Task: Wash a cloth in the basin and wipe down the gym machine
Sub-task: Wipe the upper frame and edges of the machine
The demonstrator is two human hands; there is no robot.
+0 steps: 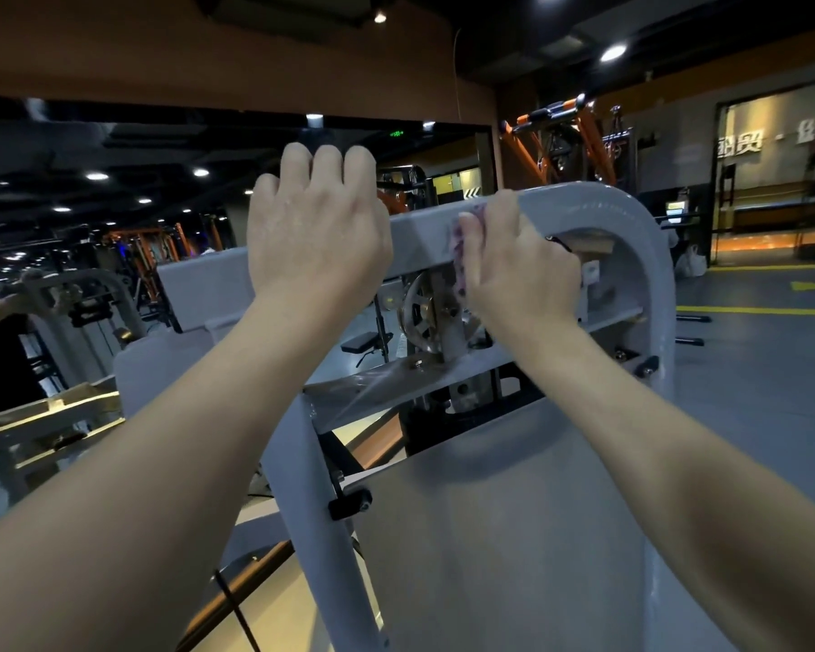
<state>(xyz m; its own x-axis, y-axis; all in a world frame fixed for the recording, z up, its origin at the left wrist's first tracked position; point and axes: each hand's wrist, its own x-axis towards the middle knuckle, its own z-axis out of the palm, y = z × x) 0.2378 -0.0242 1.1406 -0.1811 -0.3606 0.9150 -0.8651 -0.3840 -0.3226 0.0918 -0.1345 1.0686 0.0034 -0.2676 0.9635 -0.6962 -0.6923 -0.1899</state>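
I judge the step in hand to be the wiping stage: my right hand [521, 270], right of frame centre, is clenched round a small pale pink cloth [462, 249] and presses it against the top crossbar of the light grey painted steel gym machine frame [598, 209], just left of where the bar curves down at the upper right. My left hand [318, 228], at upper centre, hooks its curled fingers over the same crossbar further left, gripping it, apparently as a brace. The cloth is therefore on the machine, not at the basin; no basin appears anywhere in the frame. The next move, in my judgement, calls for drawing the cloth along the bar toward the curved corner with steady pressure, then working down the upright. Most of the cloth is hidden inside my right fist; only a bunched edge shows, so its wetness and full extent cannot be determined. The silver spoked pulley wheel [419, 315] below the bar is partly covered by my right wrist. The lower frame is cut off at the bottom edge, and the left background is dim.
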